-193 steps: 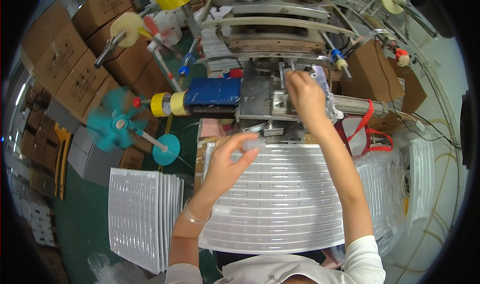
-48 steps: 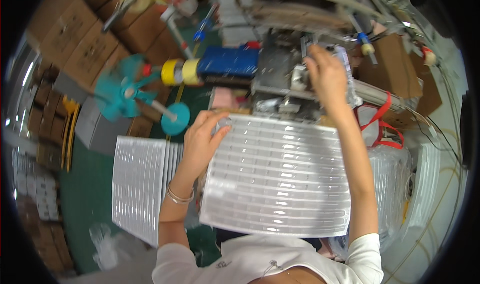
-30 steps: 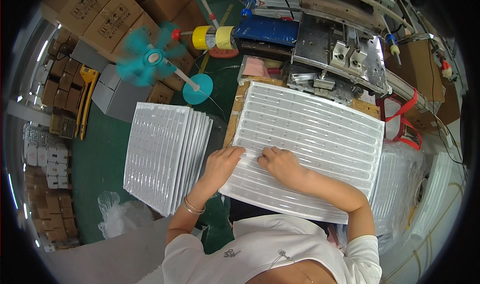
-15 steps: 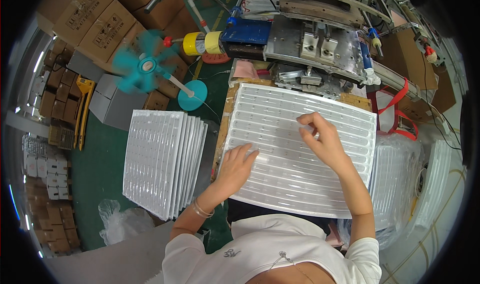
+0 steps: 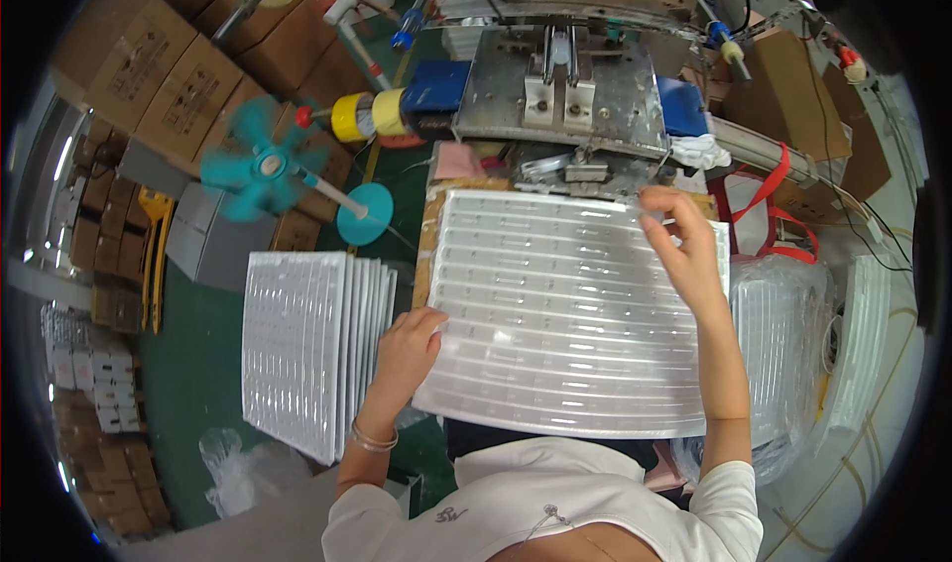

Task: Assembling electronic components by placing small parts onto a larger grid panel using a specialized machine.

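A large ribbed, clear-and-white plastic tray [image 5: 555, 314] lies before me, with rows of small dark marks in its long channels. My left hand [image 5: 409, 352] is at the tray's left edge, fingers bent together and the thumb close to the rim; it appears to grip that edge. Over the tray's far right corner is my right hand [image 5: 686, 250]. Its fingers are curled, with thumb and index finger close together. Whatever lies between those fingertips, if anything, is too small to make out.
Beyond the tray stands a metal press-like machine [image 5: 476, 96]. Several similar trays [image 5: 293, 349] lean on edge at left, near a teal fan [image 5: 270, 166]. Bagged trays [image 5: 778, 339] stand at right below a red strap [image 5: 773, 190]. Cartons [image 5: 139, 66] are stacked far left.
My left hand has moved from the tray's surface to its left edge. My right hand has gone from above the middle to the far right corner. The view has also shifted slightly.
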The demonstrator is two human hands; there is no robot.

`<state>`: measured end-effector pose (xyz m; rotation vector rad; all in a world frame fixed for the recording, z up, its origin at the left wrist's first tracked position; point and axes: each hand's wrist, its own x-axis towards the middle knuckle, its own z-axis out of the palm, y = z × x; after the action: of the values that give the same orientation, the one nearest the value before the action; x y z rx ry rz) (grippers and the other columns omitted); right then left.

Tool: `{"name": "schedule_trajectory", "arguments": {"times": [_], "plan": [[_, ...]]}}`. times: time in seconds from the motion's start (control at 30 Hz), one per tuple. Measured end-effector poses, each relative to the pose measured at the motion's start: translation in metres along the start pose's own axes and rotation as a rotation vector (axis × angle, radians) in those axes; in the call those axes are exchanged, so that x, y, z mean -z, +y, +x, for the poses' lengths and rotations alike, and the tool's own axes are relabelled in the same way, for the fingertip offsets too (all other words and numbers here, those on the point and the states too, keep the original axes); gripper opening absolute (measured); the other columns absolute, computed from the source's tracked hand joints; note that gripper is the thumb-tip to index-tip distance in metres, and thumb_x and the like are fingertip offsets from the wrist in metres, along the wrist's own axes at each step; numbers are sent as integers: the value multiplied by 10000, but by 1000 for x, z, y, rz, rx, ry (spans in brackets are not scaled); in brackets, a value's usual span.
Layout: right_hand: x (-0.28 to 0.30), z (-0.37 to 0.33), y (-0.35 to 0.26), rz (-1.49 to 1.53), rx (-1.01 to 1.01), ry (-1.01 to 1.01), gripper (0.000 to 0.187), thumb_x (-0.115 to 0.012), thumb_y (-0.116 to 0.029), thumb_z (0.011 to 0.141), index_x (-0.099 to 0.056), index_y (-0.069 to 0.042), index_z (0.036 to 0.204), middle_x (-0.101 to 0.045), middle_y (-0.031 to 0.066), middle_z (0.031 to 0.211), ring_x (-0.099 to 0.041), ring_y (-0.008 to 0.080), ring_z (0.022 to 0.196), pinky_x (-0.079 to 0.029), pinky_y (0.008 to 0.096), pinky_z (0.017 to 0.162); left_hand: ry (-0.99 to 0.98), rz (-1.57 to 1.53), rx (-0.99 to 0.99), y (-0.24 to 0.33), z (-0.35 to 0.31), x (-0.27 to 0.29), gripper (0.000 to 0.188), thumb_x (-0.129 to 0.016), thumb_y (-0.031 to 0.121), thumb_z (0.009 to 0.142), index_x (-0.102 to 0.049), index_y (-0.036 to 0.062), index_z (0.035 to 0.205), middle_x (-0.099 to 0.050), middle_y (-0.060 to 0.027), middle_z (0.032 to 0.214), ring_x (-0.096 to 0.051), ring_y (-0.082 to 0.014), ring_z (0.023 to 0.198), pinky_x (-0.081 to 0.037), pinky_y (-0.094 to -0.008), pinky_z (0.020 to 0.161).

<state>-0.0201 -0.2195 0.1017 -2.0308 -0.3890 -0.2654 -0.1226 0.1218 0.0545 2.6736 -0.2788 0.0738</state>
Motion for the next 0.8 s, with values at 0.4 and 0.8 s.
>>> {"name": "schedule_trajectory", "arguments": {"times": [0.4, 0.8], "plan": [[46, 76, 3, -165, 109, 437, 243, -661, -93, 834, -620, -7, 1058, -652, 125, 1067, -648, 174, 850, -517, 277, 726, 546, 120, -582, 163, 292, -14, 434, -670, 359, 777, -611, 158, 1157, -586, -99, 935, -497, -263, 940, -366, -421, 793], [1, 154, 22, -746, 345, 339, 266, -680, -199, 781, -661, -80, 1017, -653, 125, 946, -624, 302, 842, -485, 394, 754, 245, -468, -69, 67, 139, 32, 229, -706, 122, 757, -642, 76, 971, -612, -48, 854, -548, -181, 717, -435, -308, 613]]}}
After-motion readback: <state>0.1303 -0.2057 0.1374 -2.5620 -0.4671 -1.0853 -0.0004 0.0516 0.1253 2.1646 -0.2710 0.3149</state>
